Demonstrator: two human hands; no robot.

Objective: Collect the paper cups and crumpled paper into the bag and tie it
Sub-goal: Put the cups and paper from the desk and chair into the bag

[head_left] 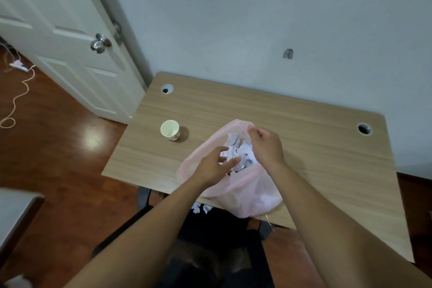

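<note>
Bag [245, 192]: pink, see-through, sitting on the desk [304, 147] at the near edge, bottom bulging a bit past it. Mouth is open and faces up.

Paper [243, 151]: white crumpled wad inside the bag, showing through the mouth. More pale shapes show through the bag wall lower down, too blurred to identify.

Right hand [266, 147]: fingers curled, pinching the bag's far rim and holding it up. It hides that side of the rim.

Left hand [214, 165]: over the near-left side of the mouth, fingers loosely bent and spread, tips at the paper. Can't tell whether it grips any. The forearm crosses the bag's near-left wall and blocks the view of it.

Cup [170, 130]: upright on the desk, left of the bag and apart from it, mouth open, print on the lower wall.

Two more paper scraps [200, 208] are just below the desk's near edge, by the black chair [210, 245]. Can't tell what they rest on.

Around:
- two cable holes in the desk, far left [167, 89] and right [364, 129]
- desk is against a grey wall [233, 18]
- white door [70, 37] with a metal knob [100, 43] at far left
- wood floor [58, 159] with a cord [17, 98] and power strip [19, 66]
</note>
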